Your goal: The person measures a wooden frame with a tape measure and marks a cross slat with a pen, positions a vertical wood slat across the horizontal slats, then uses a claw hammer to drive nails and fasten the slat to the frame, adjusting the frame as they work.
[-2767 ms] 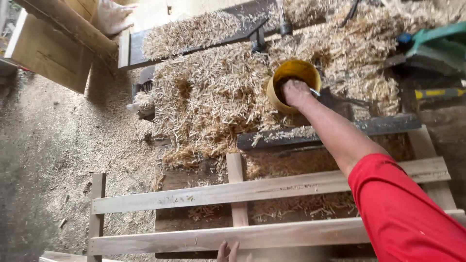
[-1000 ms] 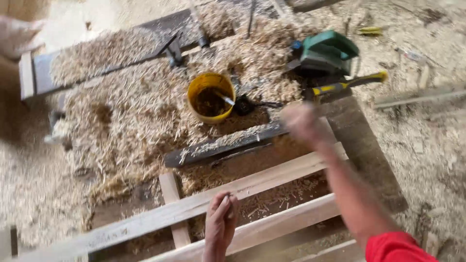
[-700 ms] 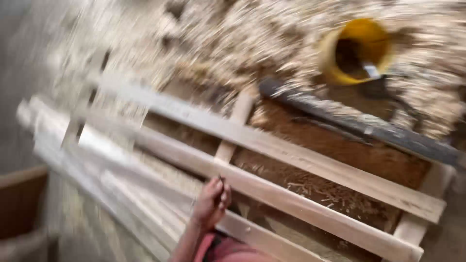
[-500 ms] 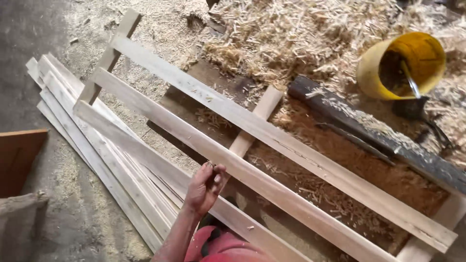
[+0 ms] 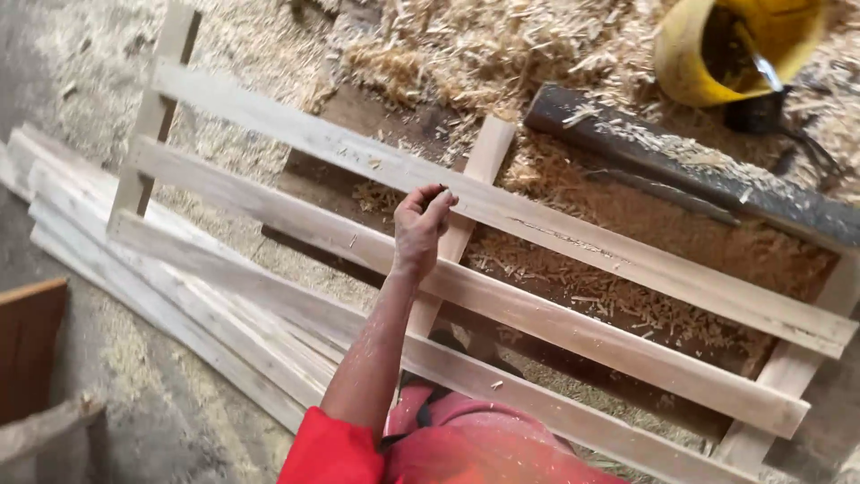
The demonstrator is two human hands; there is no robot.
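My left hand (image 5: 419, 229) is raised over a frame of pale wooden slats (image 5: 573, 229). Its fingertips are pinched on a small dark object, too small to name. The hand hovers near where the middle cross piece (image 5: 466, 193) meets the upper long slat. The forearm runs down to a red sleeve (image 5: 336, 448) at the bottom edge. My right hand is out of sight. A yellow bucket (image 5: 694, 63) with dark contents stands at the top right among wood shavings.
A dark, dusty beam (image 5: 681, 166) lies slanted just past the frame, with a dark tool (image 5: 761, 112) beside the bucket. Several loose planks (image 5: 179, 305) lie stacked at the left. A brown board (image 5: 31, 350) stands at the left edge. Shavings (image 5: 502, 54) cover the ground.
The view swung left from the bucket and green power tool to the slat frame. My right arm left the picture, and my left hand rose higher over the frame with fingers pinched.
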